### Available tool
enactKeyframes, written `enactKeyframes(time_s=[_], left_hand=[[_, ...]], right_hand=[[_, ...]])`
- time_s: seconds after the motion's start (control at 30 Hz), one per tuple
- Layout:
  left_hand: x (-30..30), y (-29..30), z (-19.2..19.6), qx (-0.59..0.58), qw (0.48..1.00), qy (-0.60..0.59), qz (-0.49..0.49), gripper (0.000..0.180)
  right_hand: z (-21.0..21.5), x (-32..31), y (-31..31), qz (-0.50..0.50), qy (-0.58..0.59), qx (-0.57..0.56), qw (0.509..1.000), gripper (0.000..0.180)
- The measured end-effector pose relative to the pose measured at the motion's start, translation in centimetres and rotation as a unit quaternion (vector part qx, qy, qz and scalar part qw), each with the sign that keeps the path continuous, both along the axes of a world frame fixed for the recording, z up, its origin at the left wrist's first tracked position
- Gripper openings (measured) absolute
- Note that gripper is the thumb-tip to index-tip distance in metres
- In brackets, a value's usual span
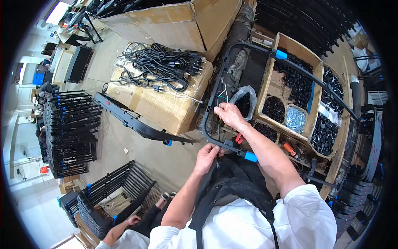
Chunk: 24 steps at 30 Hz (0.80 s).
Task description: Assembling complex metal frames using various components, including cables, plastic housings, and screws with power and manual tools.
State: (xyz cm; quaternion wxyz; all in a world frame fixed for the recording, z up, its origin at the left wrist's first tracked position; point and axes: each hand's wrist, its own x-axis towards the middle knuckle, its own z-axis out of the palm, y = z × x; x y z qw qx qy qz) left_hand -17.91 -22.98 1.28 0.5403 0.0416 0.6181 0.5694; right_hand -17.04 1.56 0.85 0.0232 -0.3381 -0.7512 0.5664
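A black tubular frame [222, 66], bent into a U with blue wrapping [251, 156] near its ends, lies across the bench in front of me. My left hand [206, 159] is closed, thumb and fingers pinching the frame's near corner. Higher up, inside the frame's closed side, my right hand [230, 115] is closed with its fingertips together on a thin wire. White and green wire ends [223, 93] stick up just past those fingertips. The fingers partly hide the wire. Beside my right hand sits a clear plastic bag [248, 94] of small black parts.
Right of the frame are cardboard trays [278, 45] of black fittings and silver screws [295, 119]. An orange-handled tool [289, 148] lies below them. Black power cords [166, 66] cover a carton [145, 103]. A long black part [141, 124] leans nearby. A co-worker's hand [132, 220] shows lower left, beside stacked frames.
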Motion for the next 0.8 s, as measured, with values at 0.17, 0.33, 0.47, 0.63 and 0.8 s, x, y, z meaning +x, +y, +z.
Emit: enactKeyframes(time_s=[0.17,0.33,0.47,0.63,0.8], left_hand=[[0.0,0.2,-0.1,0.007,1.0,-0.025,-0.002,0.021],[-0.2,-0.2,-1.3,0.016,1.0,-0.022,0.005,0.02],[-0.1,0.2,-1.3,0.033,0.998,-0.054,0.027,0.019],[-0.5,0.1,-0.8,0.014,0.996,-0.083,0.031,0.02],[-0.5,0.3,-0.9,0.006,0.998,-0.056,0.004,0.021]], right_hand=[[-0.5,0.1,0.3,-0.024,-0.015,-0.024,0.999,0.041],[1.4,0.3,1.4,0.066,-0.04,-0.102,0.992,0.029],[0.8,4.5,6.4,0.129,-0.144,0.262,0.945,0.021],[-0.7,5.4,7.3,0.217,-0.149,0.444,0.856,0.016],[-5.5,4.4,6.9,0.352,-0.122,0.458,0.807,0.013]])
